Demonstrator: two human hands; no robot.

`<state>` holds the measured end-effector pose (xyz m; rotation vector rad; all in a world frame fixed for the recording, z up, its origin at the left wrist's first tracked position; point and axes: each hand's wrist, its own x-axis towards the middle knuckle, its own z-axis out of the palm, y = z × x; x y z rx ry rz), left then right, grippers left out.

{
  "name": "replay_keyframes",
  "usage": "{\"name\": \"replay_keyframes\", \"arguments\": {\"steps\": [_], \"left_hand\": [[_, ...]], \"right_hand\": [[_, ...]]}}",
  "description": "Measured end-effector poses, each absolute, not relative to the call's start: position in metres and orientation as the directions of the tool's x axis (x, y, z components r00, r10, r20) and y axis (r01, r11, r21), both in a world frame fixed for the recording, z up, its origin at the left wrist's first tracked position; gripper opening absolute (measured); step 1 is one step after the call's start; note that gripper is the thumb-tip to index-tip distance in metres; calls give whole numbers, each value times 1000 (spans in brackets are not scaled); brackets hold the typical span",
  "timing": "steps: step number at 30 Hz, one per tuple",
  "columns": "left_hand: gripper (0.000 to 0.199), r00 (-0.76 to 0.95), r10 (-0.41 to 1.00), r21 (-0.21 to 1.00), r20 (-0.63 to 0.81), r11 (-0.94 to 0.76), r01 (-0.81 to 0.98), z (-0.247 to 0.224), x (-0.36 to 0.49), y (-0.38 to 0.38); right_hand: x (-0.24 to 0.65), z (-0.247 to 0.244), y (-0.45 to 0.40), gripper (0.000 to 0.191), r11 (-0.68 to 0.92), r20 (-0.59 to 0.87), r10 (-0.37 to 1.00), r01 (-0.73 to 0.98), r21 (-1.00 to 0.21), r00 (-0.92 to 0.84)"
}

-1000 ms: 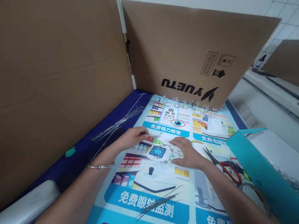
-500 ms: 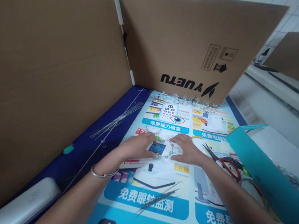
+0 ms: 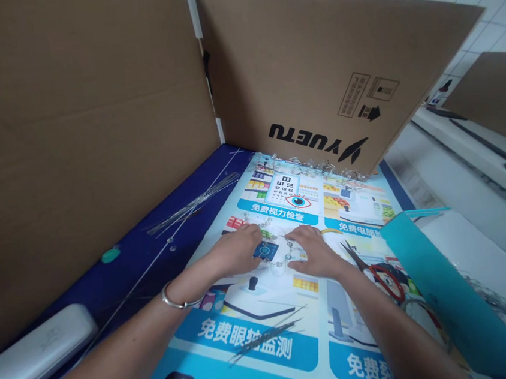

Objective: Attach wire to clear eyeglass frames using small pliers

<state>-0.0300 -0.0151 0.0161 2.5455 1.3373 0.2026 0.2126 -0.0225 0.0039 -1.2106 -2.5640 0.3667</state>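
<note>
A strand of clear beads point(image 3: 281, 265) lies curved on the printed sheet between my two hands. My left hand point(image 3: 240, 249) is at its left side, palm down, with thumb and fingers apart. From the right, my right hand point(image 3: 312, 252) reaches toward the beads, its thumb and forefinger spread around that edge. Whether the fingertips touch the beads, I cannot tell. More clear beads point(image 3: 263, 218) lie just beyond my left fingers. Nearer to me, a bundle of thin wires point(image 3: 268, 335) rests on the sheet.
Red-handled scissors point(image 3: 387, 281) lie right of my right hand, beside a teal-edged box point(image 3: 453, 289) holding small metal pieces. Clear pieces point(image 3: 314, 166) line the cardboard wall point(image 3: 311, 57). More wires point(image 3: 195, 203) and a white case point(image 3: 44, 356) are at left.
My left hand has shifted slightly, its thumb drawing back a little from the beads. My right hand stays nearly in place. The whole view has moved slightly.
</note>
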Motion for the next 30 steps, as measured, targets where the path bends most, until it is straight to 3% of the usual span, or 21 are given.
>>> {"name": "replay_keyframes", "arguments": {"steps": [8, 13, 30], "left_hand": [[25, 623, 782, 394, 27, -581, 712, 20, -38, -8], [22, 660, 729, 437, 182, -661, 609, 24, -37, -5], [19, 634, 751, 338, 183, -654, 677, 6, -36, 1]], "right_hand": [[212, 7, -24, 57, 621, 166, 777, 699, -355, -607], [212, 9, -25, 44, 672, 216, 738, 666, -323, -640], [204, 12, -29, 27, 702, 172, 701, 629, -333, -692]]}}
